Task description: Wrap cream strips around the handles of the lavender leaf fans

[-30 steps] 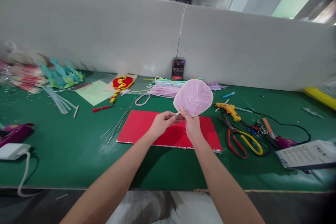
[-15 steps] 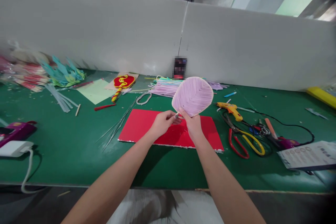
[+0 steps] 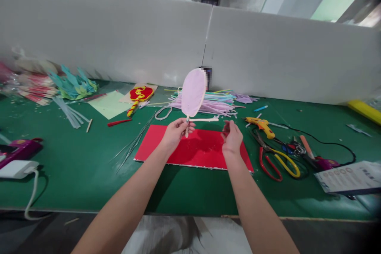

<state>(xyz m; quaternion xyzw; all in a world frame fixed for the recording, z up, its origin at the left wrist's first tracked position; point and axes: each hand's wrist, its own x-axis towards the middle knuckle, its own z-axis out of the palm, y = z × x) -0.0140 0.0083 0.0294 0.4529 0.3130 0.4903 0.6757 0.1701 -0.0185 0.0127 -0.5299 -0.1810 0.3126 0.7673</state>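
Observation:
My left hand (image 3: 175, 131) grips the short stem of a pale lilac leaf-shaped piece (image 3: 193, 92) and holds it upright, edge-on toward me. A cream pipe-cleaner tail (image 3: 205, 119) sticks out sideways from its base to the right. My right hand (image 3: 231, 139) hovers apart from the piece, fingers loosely curled and holding nothing. Both hands are above a red sheet (image 3: 193, 149) lying on the green table (image 3: 74, 166).
A pile of lilac and pastel pipe cleaners (image 3: 217, 103) lies behind. A yellow glue gun (image 3: 259, 123), red-and-yellow scissors (image 3: 276, 160) and cables sit to the right. Thin wires (image 3: 133, 141), a red-yellow ornament (image 3: 138, 95) and teal paper shapes (image 3: 73, 83) lie left.
My right hand has let go of the leaf piece and drawn away to the right. My left hand has turned the piece from face-on to edge-on and shifted it left.

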